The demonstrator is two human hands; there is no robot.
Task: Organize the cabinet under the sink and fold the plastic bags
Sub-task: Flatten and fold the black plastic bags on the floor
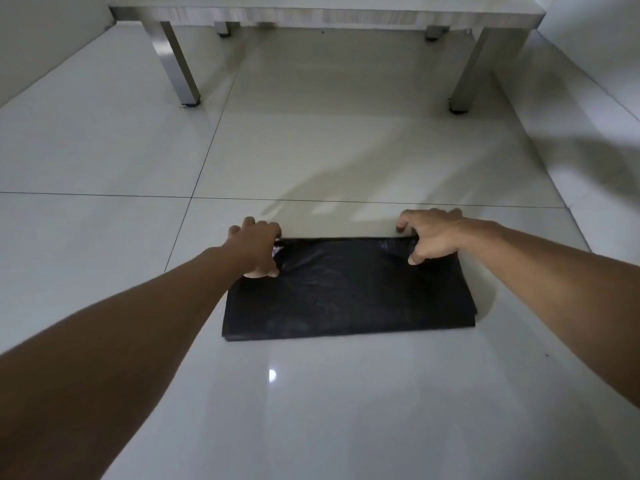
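Two bare forearms reach in from the near corners over a glossy, pale tiled floor (104,150), whose thin dark grout lines cross just beyond the hands and which mirrors a small bright spot of light near the camera. Between the hands lies a black plastic bag (346,292), folded flat into a wide rectangle with several layers showing along its near edge; its surface is thin, crinkled and faintly shiny, and its right end sits slightly skewed. At the bag's far left corner, the left hand (258,247) has its fingers curled over the far edge and its thumb pressed down on the top of the plastic, gripping that corner. At the far right corner, the right hand (433,235) does the same, fingers hooked past the far edge and thumb planted on the bag, so the far edge is pulled straight and taut between the two hands. Farther back stands a low table (325,15) with a pale streaked top edge and square brushed-metal legs on dark feet, well apart from the bag. Plain white walls close in on the left and right.
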